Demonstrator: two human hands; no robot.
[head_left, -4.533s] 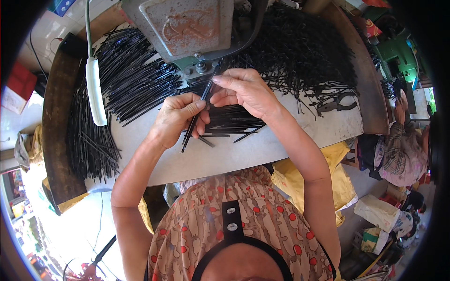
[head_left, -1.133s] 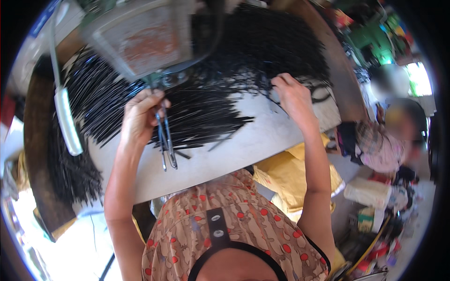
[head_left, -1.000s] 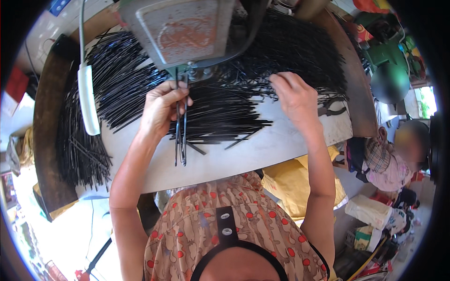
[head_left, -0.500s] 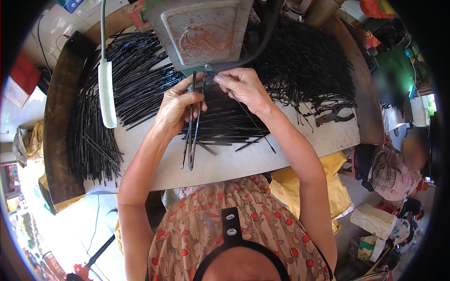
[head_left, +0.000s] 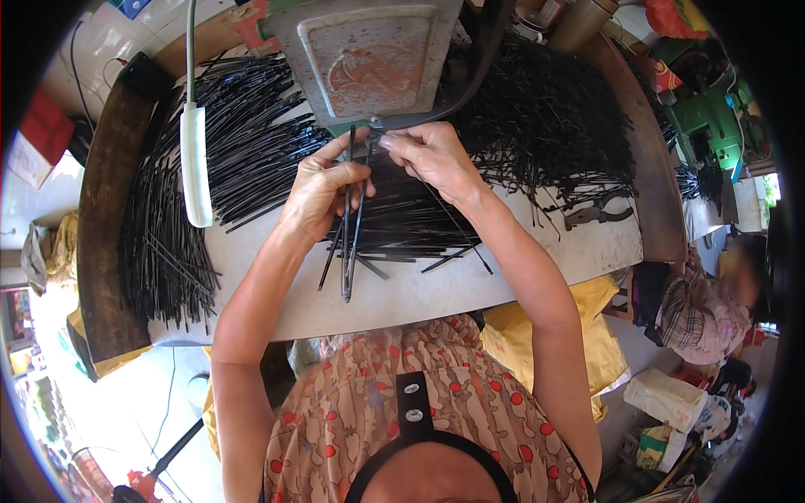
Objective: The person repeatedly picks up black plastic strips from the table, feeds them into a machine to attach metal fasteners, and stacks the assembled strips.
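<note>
Below the front of a grey metal machine [head_left: 369, 67], both hands are close together. My left hand [head_left: 319, 193] is closed around several thin black rods [head_left: 348, 272], whose lower ends hang over the pale tabletop [head_left: 268, 289]. In the pinch of my right hand [head_left: 438, 163], at the machine's lower edge, is the upper end of a thinner black rod [head_left: 457, 220]. It slants down and right beneath my wrist. My fingertips and the machine partly hide where the rods' upper ends come together. More loose black rods [head_left: 402, 218] lie behind and under my hands.
Dense heaps of black rods cover the left [head_left: 235, 151] and right [head_left: 545, 109] of the table. A white lamp [head_left: 195, 168] hangs at left; pliers [head_left: 599, 214] lie at right. A raised brown rim [head_left: 109, 226] curves around the table. Another person [head_left: 704, 302] is at far right.
The rods in my left hand have fanned apart, with one now slanting left and the others shifted slightly right. My right hand stays almost in place, still pinching its rod.
</note>
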